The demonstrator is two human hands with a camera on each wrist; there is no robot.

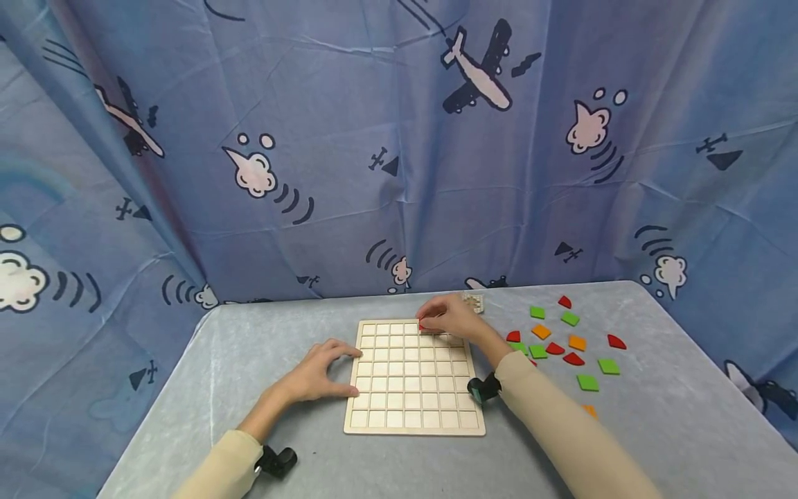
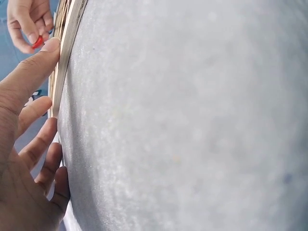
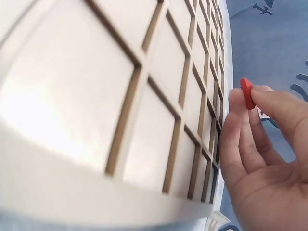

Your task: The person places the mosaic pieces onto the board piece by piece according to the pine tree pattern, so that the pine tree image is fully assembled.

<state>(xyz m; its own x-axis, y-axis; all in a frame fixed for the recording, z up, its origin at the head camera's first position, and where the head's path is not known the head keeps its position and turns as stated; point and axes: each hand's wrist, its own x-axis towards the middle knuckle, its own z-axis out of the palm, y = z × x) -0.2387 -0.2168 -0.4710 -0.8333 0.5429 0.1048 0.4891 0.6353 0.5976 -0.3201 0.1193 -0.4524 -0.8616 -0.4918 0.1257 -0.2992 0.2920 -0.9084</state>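
A pale wooden board (image 1: pixel 404 383) with a grid of square cells lies on the grey cloth. My left hand (image 1: pixel 316 374) touches its left edge with thumb and fingers spread; in the left wrist view the left hand (image 2: pixel 31 125) rests along the board's rim (image 2: pixel 61 72). At the board's far edge my right hand (image 1: pixel 454 315) pinches a red piece (image 1: pixel 422 326). The right wrist view shows this red piece (image 3: pixel 247 93) between thumb and fingers of the right hand (image 3: pixel 269 139), close to the board (image 3: pixel 139 67).
Right of the board lie loose flat pieces: green squares (image 1: pixel 588 382), orange squares (image 1: pixel 577 342) and red quarter-round pieces (image 1: pixel 616 342). A small pale object (image 1: pixel 475 303) sits behind the right hand. A blue patterned curtain (image 1: pixel 349 138) hangs behind the table.
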